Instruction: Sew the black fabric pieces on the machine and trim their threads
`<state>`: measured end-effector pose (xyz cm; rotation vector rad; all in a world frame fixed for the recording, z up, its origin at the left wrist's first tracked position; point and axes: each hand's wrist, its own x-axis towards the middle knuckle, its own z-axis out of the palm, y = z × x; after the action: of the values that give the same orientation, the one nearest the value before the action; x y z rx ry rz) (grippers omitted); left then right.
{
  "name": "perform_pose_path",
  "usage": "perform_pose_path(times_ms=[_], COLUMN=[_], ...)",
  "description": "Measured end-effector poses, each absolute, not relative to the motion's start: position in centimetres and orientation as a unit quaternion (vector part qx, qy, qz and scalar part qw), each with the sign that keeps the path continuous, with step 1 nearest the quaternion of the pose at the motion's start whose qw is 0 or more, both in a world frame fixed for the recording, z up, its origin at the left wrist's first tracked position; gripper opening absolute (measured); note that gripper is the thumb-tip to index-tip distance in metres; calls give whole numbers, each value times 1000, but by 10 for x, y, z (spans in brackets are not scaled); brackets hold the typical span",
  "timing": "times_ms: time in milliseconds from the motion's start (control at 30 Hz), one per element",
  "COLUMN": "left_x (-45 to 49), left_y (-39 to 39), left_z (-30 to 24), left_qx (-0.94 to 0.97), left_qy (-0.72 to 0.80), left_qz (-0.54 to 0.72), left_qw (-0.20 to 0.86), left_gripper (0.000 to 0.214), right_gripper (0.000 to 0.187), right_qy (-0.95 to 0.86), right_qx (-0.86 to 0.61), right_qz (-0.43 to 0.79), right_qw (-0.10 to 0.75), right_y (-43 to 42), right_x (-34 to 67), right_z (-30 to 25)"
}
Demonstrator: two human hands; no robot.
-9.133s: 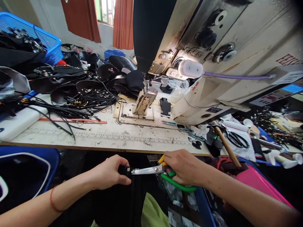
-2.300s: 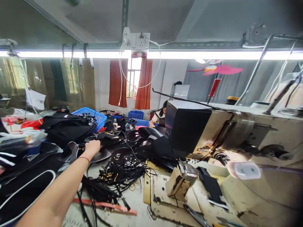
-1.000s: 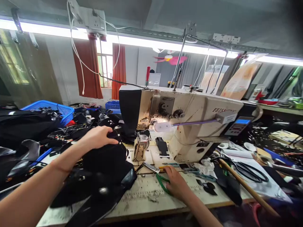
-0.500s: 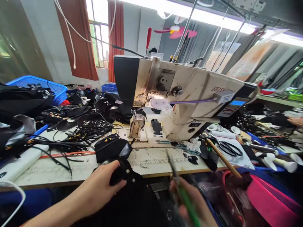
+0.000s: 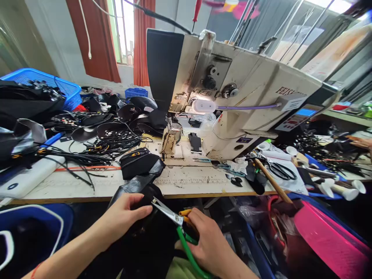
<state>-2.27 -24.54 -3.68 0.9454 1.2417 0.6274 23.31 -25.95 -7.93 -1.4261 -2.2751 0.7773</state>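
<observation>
My left hand [image 5: 124,215] is closed on a black fabric piece [image 5: 139,170] that drapes from the table edge down to my lap. My right hand [image 5: 207,242] grips green-handled scissors [image 5: 177,223], whose blades are parted with the tips at the fabric beside my left fingers. Both hands are below the front edge of the sewing table [image 5: 186,184], in front of the cream sewing machine [image 5: 238,100].
Black cords [image 5: 95,149] and dark cut pieces lie on the table's left, by a blue basket [image 5: 58,83]. Black shears [image 5: 280,170], a wooden-handled tool [image 5: 273,182] and white spools lie on the right. A pink bin [image 5: 325,232] stands low right, a blue bin [image 5: 37,228] low left.
My left hand pulled the black fabric from the table down to my lap. My right hand picked up the green scissors and brought them to the fabric, blades now apart.
</observation>
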Motion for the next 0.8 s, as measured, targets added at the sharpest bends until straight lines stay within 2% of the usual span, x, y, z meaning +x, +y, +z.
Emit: perform_pose_path(times_ms=[267,500,633,800], left_x=[-18,-18,-17,-16], left_y=[-242,-238,-238,-237], left_z=[-35,-35,-35,-38], left_qx=[440,438,418,407], left_qy=[562,567,568,549], left_qz=[312,306,301,304], left_qw=[628,627,642,664], left_gripper=[39,38,40,42], right_gripper=[38,31,36,52], right_qy=[-856,-845,-839,-820], right_qx=[-452,-476,-473,-457], right_qz=[147,197,240,314], right_qw=[203,139,119,144], right_y=[-253,-245,-241,-238], right_x=[228,225,227,227], right_z=[-85,-86,-87,-91])
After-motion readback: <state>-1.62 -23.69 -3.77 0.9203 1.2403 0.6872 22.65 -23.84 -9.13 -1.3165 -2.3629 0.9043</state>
